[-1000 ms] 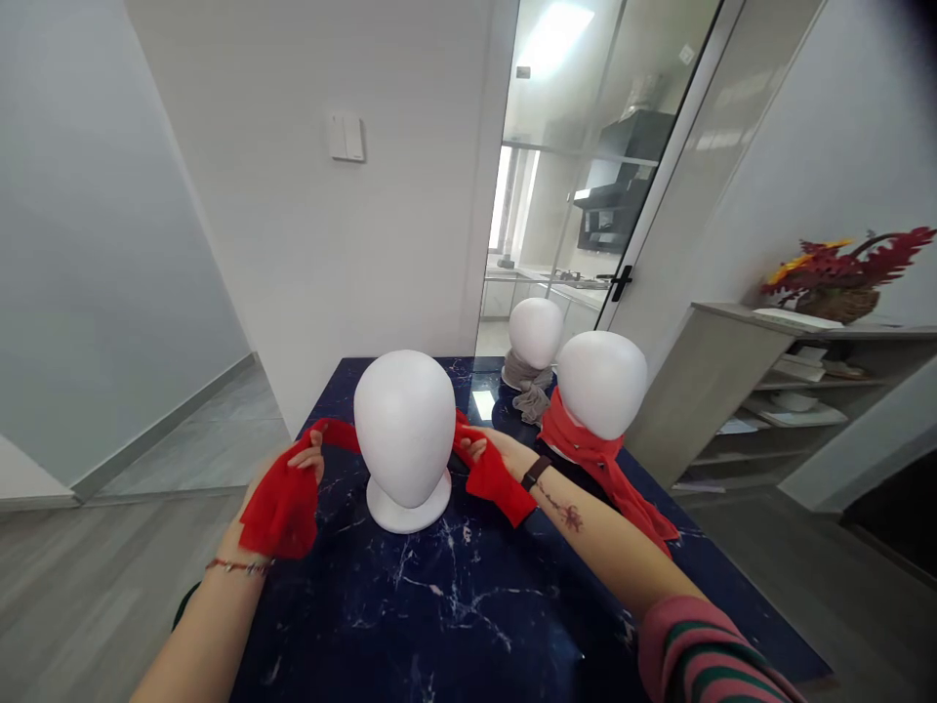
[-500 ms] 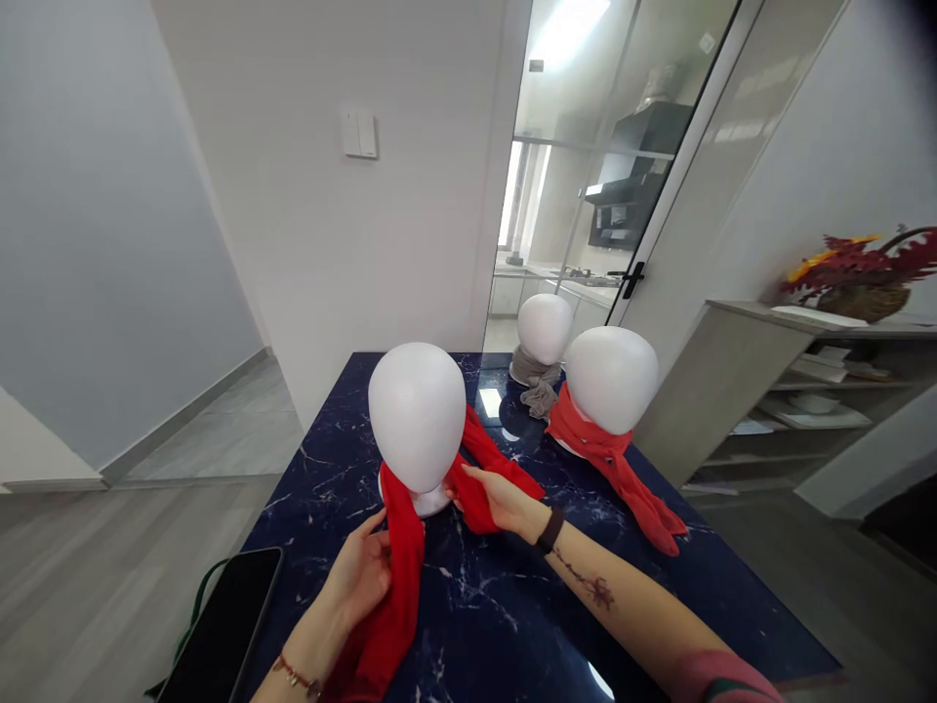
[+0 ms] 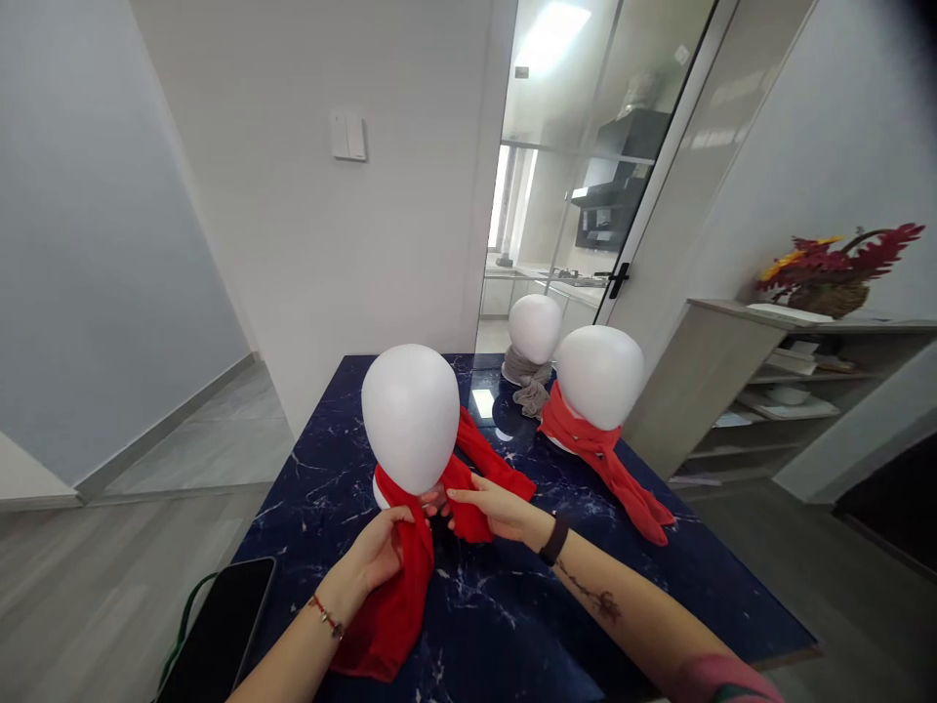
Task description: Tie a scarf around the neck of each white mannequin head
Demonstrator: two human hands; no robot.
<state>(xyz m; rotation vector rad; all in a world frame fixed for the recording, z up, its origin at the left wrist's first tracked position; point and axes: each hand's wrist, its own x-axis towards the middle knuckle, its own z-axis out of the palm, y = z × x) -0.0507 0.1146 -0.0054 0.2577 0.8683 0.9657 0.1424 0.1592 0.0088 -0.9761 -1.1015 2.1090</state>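
A white mannequin head (image 3: 410, 415) stands upright at the near middle, a bright red scarf (image 3: 406, 605) draped around its neck. My left hand (image 3: 385, 549) grips the scarf's left length just below the chin, and that end trails down onto the table. On the other side, my right hand (image 3: 487, 500) holds the right length close to the neck. Fingertips of both hands come near each other under the chin, partly hidden by cloth. Behind the right hand, more red fabric (image 3: 494, 457) lies on the table.
A mannequin head (image 3: 600, 376) with a knotted red scarf (image 3: 622, 488) stands at right; another head (image 3: 535, 328) behind it wears a grey scarf (image 3: 528, 371). A phone (image 3: 220, 625) lies on the dark marbled table (image 3: 498, 625) at left. Beyond are a glass door (image 3: 563, 195) and shelf unit (image 3: 703, 371).
My left hand has moved up and right, drawing the left scarf length in under the chin. My right hand has shifted slightly toward the neck. The view has tilted a little.
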